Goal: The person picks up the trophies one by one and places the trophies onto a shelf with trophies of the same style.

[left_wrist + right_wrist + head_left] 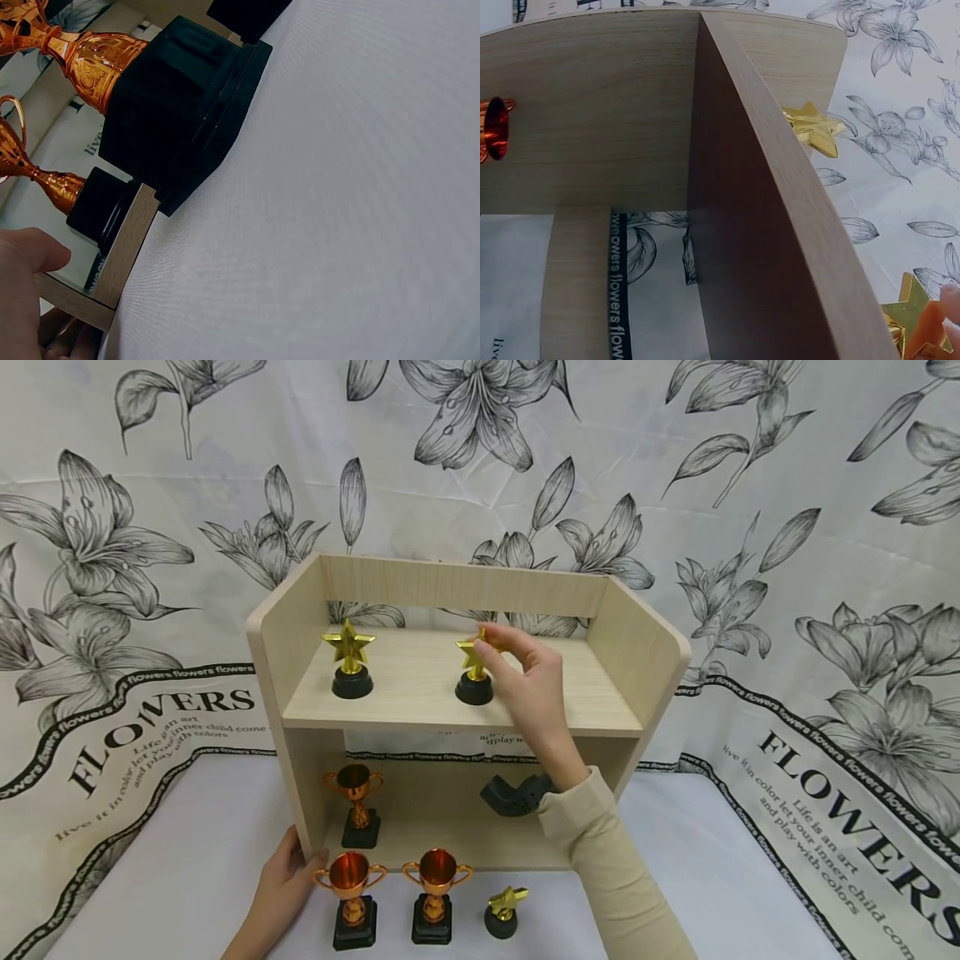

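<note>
My right hand [534, 685] pinches the gold star of a small trophy [474, 690], whose round black base is at the upper shelf board. In the right wrist view the fingertips [951, 304] show at the right edge against that star. To its left on the same board stands another star trophy [350, 672]. Low down, my left hand [276, 887] grips the front edge of the wooden shelf's left side panel [75, 300], thumb on one side and fingers on the other. A bronze-coloured cup trophy [360, 814] stands on the lower level at the left.
On the white table before the two-level shelf [457, 727] stand two more cup trophies, one [354, 910] by my left hand and one [432, 906] beside it. A third star trophy [502, 914] is right of them. A dark grey curved piece [516, 796] shows by my right wrist.
</note>
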Demonstrator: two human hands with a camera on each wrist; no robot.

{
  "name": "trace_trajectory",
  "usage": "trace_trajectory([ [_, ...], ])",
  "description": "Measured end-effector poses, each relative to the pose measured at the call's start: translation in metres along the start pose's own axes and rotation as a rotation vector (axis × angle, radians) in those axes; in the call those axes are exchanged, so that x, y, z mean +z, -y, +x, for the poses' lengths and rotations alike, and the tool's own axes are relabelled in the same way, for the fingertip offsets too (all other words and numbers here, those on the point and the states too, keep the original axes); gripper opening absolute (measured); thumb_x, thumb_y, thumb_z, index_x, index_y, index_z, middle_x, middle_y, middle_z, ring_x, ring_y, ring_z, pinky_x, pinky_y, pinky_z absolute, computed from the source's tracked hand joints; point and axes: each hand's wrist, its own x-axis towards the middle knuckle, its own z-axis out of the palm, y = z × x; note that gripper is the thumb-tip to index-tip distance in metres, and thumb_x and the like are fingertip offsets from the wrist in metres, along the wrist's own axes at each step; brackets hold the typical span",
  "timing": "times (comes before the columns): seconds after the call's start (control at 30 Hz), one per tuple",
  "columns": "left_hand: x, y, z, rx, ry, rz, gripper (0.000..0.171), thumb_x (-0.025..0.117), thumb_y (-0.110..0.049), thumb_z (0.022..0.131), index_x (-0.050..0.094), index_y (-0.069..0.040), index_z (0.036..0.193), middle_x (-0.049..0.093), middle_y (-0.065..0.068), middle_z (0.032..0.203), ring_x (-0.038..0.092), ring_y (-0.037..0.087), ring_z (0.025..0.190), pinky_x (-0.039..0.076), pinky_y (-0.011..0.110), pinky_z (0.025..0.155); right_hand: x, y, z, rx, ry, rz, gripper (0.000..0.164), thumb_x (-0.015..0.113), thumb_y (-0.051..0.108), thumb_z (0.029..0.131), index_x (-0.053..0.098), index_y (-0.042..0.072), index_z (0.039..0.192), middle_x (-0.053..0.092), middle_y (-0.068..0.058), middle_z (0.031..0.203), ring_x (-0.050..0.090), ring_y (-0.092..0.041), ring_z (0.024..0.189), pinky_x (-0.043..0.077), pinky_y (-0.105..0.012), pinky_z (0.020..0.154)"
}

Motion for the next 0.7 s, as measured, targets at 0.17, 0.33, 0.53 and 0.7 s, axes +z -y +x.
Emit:
trace_trajectory([
  [0.17,0.0002,-0.0007,-0.0001,-0.004,0.001,0.001,0.06,0.058,-0.021,0.093,0.029,-0.004,0.143,0.04,0.026,0.139,0.044,0.046,0.123,0.04,0.057,0.096,-0.0002,0.0008,-0.0002,0.021,-0.009,0.018,0.028,0.062,0.01,0.09,0.063,-0.002,0.116,0.066,-0.02,0.108,0.057,-0.019,0.11,0.035,-0.035,0.104],
  [0.33,0.0001,0.0007,-0.0005,0.004,-0.008,0.005,0.06,0.058,-0.02,0.092,0.03,-0.004,0.142,0.041,0.027,0.138,0.045,0.046,0.121,0.039,0.057,0.096,-0.0003,0.0024,-0.0009,0.057,-0.002,0.029,0.033,0.059,0.01,0.092,0.057,-0.003,0.122,0.063,-0.02,0.115,0.055,-0.023,0.113,0.035,-0.035,0.105],
  [0.53,0.0,0.0009,-0.0002,-0.004,0.002,-0.003,0.06,0.058,-0.022,0.093,0.029,-0.005,0.143,0.039,0.026,0.139,0.044,0.046,0.122,0.039,0.058,0.097,-0.0013,0.0062,-0.0033,0.071,0.016,0.001,0.04,0.057,0.008,0.093,0.049,-0.005,0.129,0.059,-0.021,0.12,0.052,-0.028,0.115,0.034,-0.04,0.105],
  [0.7,-0.0003,0.0004,-0.0005,-0.005,0.003,-0.007,0.06,0.058,-0.022,0.093,0.029,-0.005,0.143,0.039,0.027,0.139,0.045,0.046,0.122,0.039,0.058,0.097,-0.0035,0.009,-0.0086,0.06,0.024,-0.003,0.045,0.056,0.009,0.093,0.043,-0.004,0.134,0.056,-0.021,0.125,0.05,-0.03,0.117,0.033,-0.042,0.106],
])
